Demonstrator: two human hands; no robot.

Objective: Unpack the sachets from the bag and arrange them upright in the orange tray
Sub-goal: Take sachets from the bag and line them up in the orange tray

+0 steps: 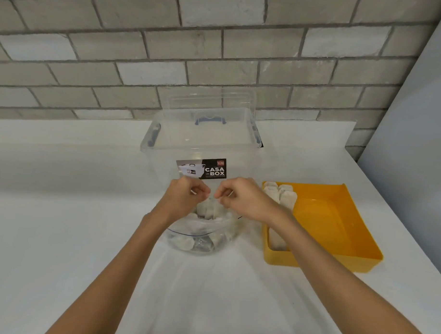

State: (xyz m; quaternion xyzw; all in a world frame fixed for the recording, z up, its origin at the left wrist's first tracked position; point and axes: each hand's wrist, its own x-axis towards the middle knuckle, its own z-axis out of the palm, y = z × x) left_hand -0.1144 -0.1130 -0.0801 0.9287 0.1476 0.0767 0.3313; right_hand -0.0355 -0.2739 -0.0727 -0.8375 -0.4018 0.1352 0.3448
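A: Fingers [201, 190] of left hand [183, 193] and right hand [241, 198]: curled, pinching the far rim of the clear bag [202, 231]. Sachets [208, 211]: heaped inside, just left of the orange tray [337, 221].

B: Hazard: if your pinch slips, the mouth collapses and you spill sachets onto the counter [63, 211].

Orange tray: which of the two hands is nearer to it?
Right. The right hand pinches the mouth of the bag, just left of the orange tray. The left hand pinches the same mouth farther left, away from the tray.
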